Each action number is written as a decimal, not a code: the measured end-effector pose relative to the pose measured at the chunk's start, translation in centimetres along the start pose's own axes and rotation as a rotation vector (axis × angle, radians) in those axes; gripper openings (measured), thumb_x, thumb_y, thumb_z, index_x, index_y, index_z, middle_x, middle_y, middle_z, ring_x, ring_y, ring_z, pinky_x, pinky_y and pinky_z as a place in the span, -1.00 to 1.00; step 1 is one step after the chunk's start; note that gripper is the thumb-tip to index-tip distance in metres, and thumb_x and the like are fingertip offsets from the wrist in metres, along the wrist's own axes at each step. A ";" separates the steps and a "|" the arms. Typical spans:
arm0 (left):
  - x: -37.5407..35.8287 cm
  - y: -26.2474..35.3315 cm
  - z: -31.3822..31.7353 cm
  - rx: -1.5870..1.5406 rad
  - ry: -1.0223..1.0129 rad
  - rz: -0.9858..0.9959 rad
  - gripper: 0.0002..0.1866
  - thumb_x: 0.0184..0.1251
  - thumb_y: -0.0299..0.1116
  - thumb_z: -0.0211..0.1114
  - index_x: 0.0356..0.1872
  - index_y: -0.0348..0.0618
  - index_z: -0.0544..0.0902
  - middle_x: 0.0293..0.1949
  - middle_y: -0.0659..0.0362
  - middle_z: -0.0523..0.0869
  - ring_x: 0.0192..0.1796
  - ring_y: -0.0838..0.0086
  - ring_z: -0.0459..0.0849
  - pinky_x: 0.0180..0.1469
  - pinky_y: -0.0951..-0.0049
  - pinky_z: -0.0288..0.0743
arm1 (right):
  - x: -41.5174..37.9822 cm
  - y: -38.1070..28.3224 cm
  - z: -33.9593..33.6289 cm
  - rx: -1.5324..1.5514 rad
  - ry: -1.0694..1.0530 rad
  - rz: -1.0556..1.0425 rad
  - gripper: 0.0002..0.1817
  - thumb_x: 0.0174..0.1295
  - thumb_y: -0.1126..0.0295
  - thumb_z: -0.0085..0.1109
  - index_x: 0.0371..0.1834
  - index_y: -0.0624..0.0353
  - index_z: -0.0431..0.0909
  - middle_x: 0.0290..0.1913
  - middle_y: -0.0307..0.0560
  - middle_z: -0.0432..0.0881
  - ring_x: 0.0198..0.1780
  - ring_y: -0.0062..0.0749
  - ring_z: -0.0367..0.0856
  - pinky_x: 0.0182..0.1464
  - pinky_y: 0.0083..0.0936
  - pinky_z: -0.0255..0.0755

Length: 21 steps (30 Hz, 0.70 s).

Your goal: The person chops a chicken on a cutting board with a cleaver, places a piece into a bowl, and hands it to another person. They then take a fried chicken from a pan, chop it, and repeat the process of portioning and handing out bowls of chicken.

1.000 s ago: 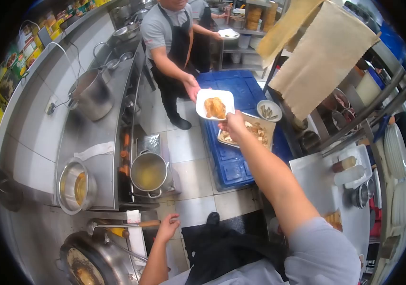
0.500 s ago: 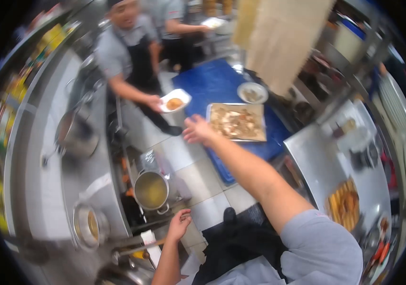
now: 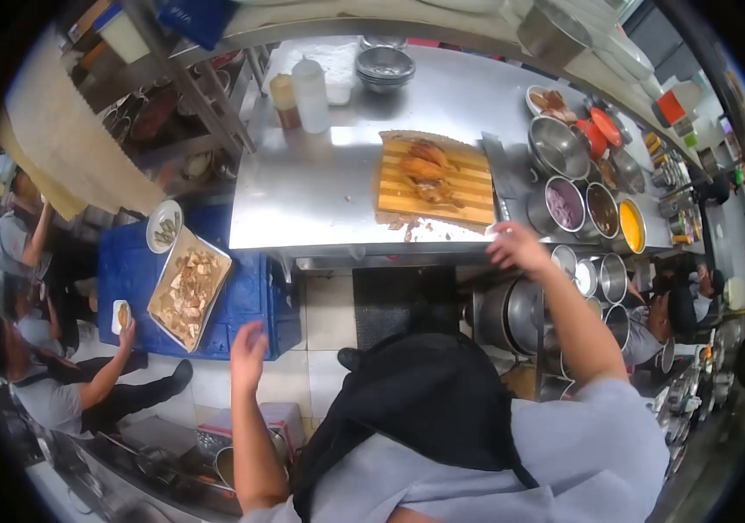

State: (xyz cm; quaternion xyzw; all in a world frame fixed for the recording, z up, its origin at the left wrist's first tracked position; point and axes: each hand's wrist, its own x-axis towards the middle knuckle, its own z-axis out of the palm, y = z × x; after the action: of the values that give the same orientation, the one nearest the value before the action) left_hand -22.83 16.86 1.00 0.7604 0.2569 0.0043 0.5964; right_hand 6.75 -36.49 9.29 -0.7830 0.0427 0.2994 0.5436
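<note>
My right hand (image 3: 520,250) is held out at the front edge of the steel table, fingers apart and holding nothing. Just beyond it lies a cleaver (image 3: 495,161), its handle toward me. To the cleaver's left is a striped wooden cutting board (image 3: 468,187) with pieces of browned roast chicken (image 3: 429,170) on it. My left hand (image 3: 248,356) hangs in the air, open and holding nothing, beside a blue chest (image 3: 255,301). A paper-lined tray (image 3: 153,305) of chopped food rests on that chest.
Steel pots of chopped onion (image 3: 564,202) and yellow sauce (image 3: 631,225) stand at the right. Squeeze bottles (image 3: 309,96) and stacked metal bowls (image 3: 384,65) stand at the back. Co-workers are at both sides; one at left holds a white dish (image 3: 121,317).
My view has swung right from the co-worker and stove to the steel table. My right hand has moved from near the tray to the table's edge by the cleaver.
</note>
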 end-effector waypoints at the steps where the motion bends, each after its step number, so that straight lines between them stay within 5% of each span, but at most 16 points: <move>1: 2.6 2.4 1.7 0.023 -0.064 0.010 -0.63 0.38 -0.46 0.29 0.19 -0.22 0.59 0.12 0.19 0.65 -0.04 0.54 0.60 -0.06 0.54 0.48 | -0.1 -0.4 -3.2 0.022 0.111 -0.087 -0.74 0.43 0.38 0.06 0.15 0.09 0.46 -0.21 -0.11 0.71 -0.32 -0.48 0.68 -0.34 -0.55 0.55; 3: 7.2 7.1 7.1 -0.040 -0.116 0.089 -0.62 0.39 -0.47 0.29 0.21 -0.22 0.58 0.12 0.16 0.65 -0.01 0.50 0.62 -0.05 0.54 0.50 | 1.7 0.3 -6.9 -0.030 0.298 -0.154 -0.79 0.43 0.35 0.12 0.05 0.10 0.46 -0.21 -0.11 0.69 -0.35 -0.58 0.61 -0.34 -0.57 0.54; 5: 12.9 9.6 13.0 0.093 -0.143 0.155 -0.54 0.39 -0.45 0.29 0.30 -0.21 0.51 0.13 0.11 0.65 0.01 0.46 0.63 -0.03 0.48 0.53 | 6.5 3.1 -8.4 -0.196 0.369 -0.133 -0.74 0.37 0.31 0.21 0.02 0.14 0.46 -0.20 -0.02 0.70 -0.28 -0.31 0.70 -0.27 -0.37 0.60; 7: 14.9 15.6 20.3 0.006 -0.140 0.057 -0.44 0.41 -0.38 0.30 0.40 -0.19 0.40 0.14 0.05 0.64 0.02 0.42 0.63 0.00 0.42 0.55 | 12.2 7.9 -7.6 -0.764 0.490 -0.250 -0.61 0.28 0.28 0.28 0.07 0.18 0.40 -0.18 0.14 0.71 -0.16 0.15 0.72 -0.08 -0.09 0.61; 9: 19.1 15.8 26.9 -0.115 -0.137 -0.024 -0.34 0.40 -0.28 0.33 0.46 -0.20 0.30 0.09 0.01 0.64 -0.04 0.38 0.64 -0.12 0.37 0.59 | 12.8 6.9 -4.8 -0.781 0.523 -0.177 -0.46 0.17 0.26 0.38 0.13 0.18 0.35 -0.08 0.29 0.68 -0.03 0.42 0.63 0.10 0.02 0.51; 13: 22.5 16.9 37.3 0.083 -0.076 -0.032 -0.38 0.35 -0.24 0.38 0.34 -0.25 0.36 -0.11 0.06 0.66 -0.21 0.44 0.61 -0.40 0.36 0.53 | 14.1 5.5 -6.1 -0.521 0.333 -0.036 -0.39 0.08 0.48 0.29 0.21 0.15 0.24 0.15 0.39 0.61 0.17 0.34 0.59 0.16 0.03 0.46; 15: 22.2 17.2 39.6 -0.015 -0.021 -0.089 -0.44 0.33 -0.30 0.39 0.28 -0.24 0.41 -0.09 0.04 0.69 -0.13 0.39 0.66 -0.23 0.36 0.58 | 14.3 7.0 -7.5 -0.452 0.343 -0.116 -0.38 0.09 0.55 0.17 0.26 0.13 0.20 0.14 0.41 0.61 0.19 0.38 0.57 0.19 0.02 0.44; 17: 23.5 15.4 41.1 0.059 0.171 0.133 -0.51 0.26 -0.38 0.37 0.17 -0.36 0.48 0.11 -0.13 0.67 0.16 0.08 0.65 0.18 0.22 0.48 | 12.5 5.5 -9.1 -0.446 0.377 -0.038 -0.34 0.10 0.55 0.15 0.32 0.12 0.18 0.14 0.43 0.61 0.19 0.38 0.57 0.22 -0.01 0.42; 19: 22.0 19.4 40.6 0.183 0.168 0.103 -0.47 0.24 -0.38 0.36 0.22 -0.37 0.48 0.15 -0.17 0.64 0.19 0.01 0.62 0.24 0.22 0.45 | 10.8 4.6 -10.4 -0.341 0.330 0.024 -0.34 0.14 0.52 0.09 0.37 0.14 0.15 -0.01 0.48 0.65 0.07 0.43 0.61 0.16 0.07 0.42; 21: 22.7 20.1 40.5 0.219 0.183 0.244 -0.40 0.23 -0.40 0.34 0.31 -0.36 0.46 0.20 -0.18 0.61 0.25 -0.02 0.57 0.33 0.20 0.41 | 9.8 7.9 -10.7 -0.353 0.479 -0.415 -0.41 0.26 0.47 0.09 0.36 0.16 0.15 -0.25 0.39 0.69 -0.12 0.44 0.65 -0.02 0.04 0.49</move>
State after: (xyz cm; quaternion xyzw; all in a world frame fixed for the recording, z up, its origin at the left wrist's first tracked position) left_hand 17.33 -13.99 0.79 0.8427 0.2148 0.1181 0.4794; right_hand 16.19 -46.52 0.13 -0.9046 -0.0434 -0.0064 0.4240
